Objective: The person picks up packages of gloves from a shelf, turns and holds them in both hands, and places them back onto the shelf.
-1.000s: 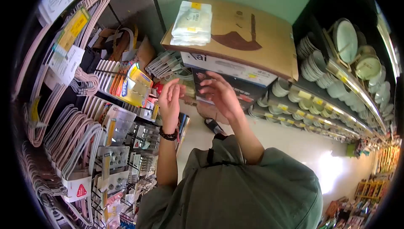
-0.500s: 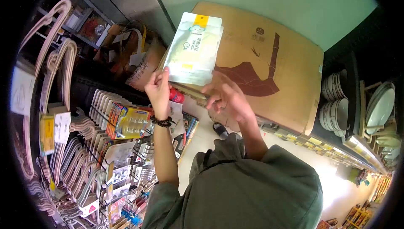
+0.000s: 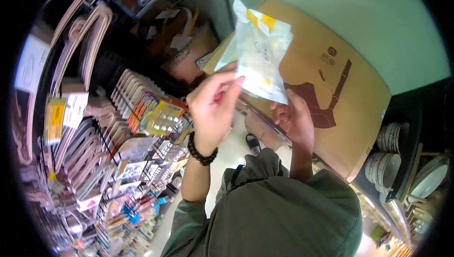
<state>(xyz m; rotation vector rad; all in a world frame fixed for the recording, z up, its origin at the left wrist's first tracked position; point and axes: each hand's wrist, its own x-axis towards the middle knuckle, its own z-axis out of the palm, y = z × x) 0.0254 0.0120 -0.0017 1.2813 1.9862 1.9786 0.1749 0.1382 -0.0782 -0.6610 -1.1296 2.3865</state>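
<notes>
A white plastic pouch (image 3: pixel 261 54) with yellow patches is tilted above the large cardboard box. My left hand (image 3: pixel 218 103), with a dark beaded bracelet on its wrist, pinches the pouch's lower left edge between thumb and fingers. Behind it, more pale packaging shows at the left. My right hand (image 3: pixel 295 117) is at the pouch's lower right corner with its fingers curled; whether they grip the corner is hard to tell. Under the pouch lies the brown cardboard box (image 3: pixel 359 110) with a dark red print.
Hangers (image 3: pixel 94 44) and carded goods (image 3: pixel 163 117) hang on the rack at the left. Stacked bowls (image 3: pixel 383 167) and plates (image 3: pixel 430 176) stand on shelves at the right. A green wall (image 3: pixel 369 25) rises behind the box. A sandalled foot (image 3: pixel 252 141) shows below.
The pouch has been lifted and tilted from the box top by my left hand. My right hand has moved up to its lower right corner. The view has shifted.
</notes>
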